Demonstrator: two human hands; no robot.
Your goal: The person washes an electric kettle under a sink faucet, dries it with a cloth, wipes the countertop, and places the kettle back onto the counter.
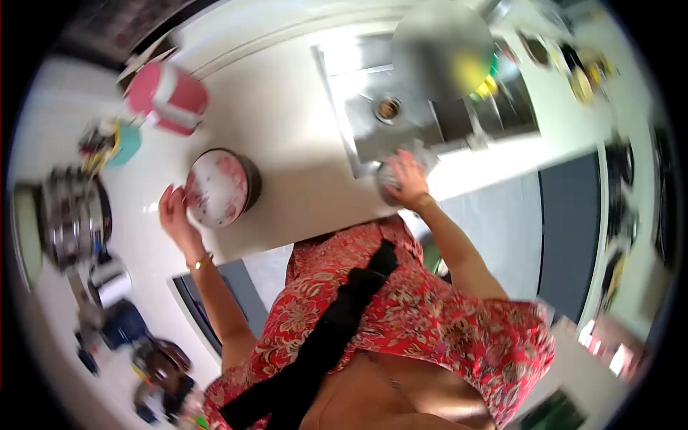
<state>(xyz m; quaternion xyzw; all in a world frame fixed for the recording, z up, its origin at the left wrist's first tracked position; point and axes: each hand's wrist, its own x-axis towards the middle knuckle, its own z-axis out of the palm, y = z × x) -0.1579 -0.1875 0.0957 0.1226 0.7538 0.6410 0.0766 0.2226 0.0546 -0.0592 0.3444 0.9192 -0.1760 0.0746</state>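
Observation:
My right hand [407,178] presses down on a grey cloth [428,159] at the counter's front edge, just beside the sink, its fingers spread over the bunched fabric. To the left, my left hand [179,218] is at the left rim of a round white plate with a pink floral pattern [216,188]. Its fingers are slightly bent and point away from me; nothing shows gripped in them, and I cannot tell whether they touch the rim. The plate lies on top of a dark-sided round vessel or stack.
The steel sink [365,132] with its drain lies behind my right hand. A blurred round disc [441,50] covers part of it. A pink and white container [168,97] stands at the back left. A metal steamer pot [75,215] and several utensils line the left side.

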